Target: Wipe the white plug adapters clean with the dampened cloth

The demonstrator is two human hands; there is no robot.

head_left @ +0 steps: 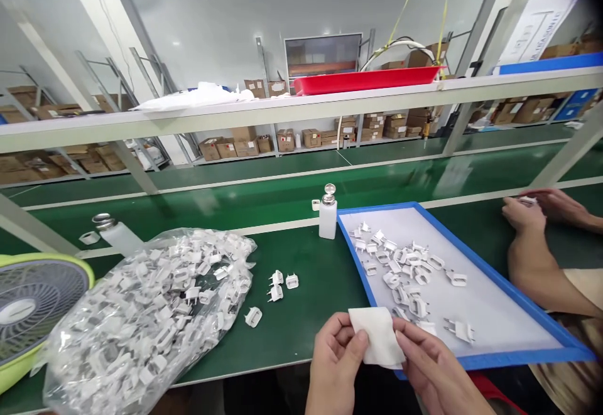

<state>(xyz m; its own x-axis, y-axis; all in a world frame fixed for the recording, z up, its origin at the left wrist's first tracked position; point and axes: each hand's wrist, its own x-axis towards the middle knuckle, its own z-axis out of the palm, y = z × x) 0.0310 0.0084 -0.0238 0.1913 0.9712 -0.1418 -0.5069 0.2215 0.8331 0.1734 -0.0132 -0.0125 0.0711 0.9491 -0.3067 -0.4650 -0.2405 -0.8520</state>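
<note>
My left hand point(335, 360) and my right hand point(431, 365) hold a folded white cloth wipe point(377, 338) between them, pinching it with fingers and thumbs. My right hand sits over the near edge of a blue-rimmed tray point(513, 360) lined with white. Many white plastic plug adapters with metal pins lie loose in the tray, the closest plug adapter point(459, 331) just beyond my right hand. A clear plastic bag point(151, 314) full of more adapters lies on the green bench mat point(306, 321) to the left, with several loose adapters point(276, 285) beside it.
A white bottle with a metal pump top point(328, 216) stands behind the tray, and a second point(117, 234) lies tilted at left. A green-rimmed fan point(28, 305) sits at far left. A co-worker's hands point(527, 209) work at right. A shelf rail carries a red tray point(365, 80).
</note>
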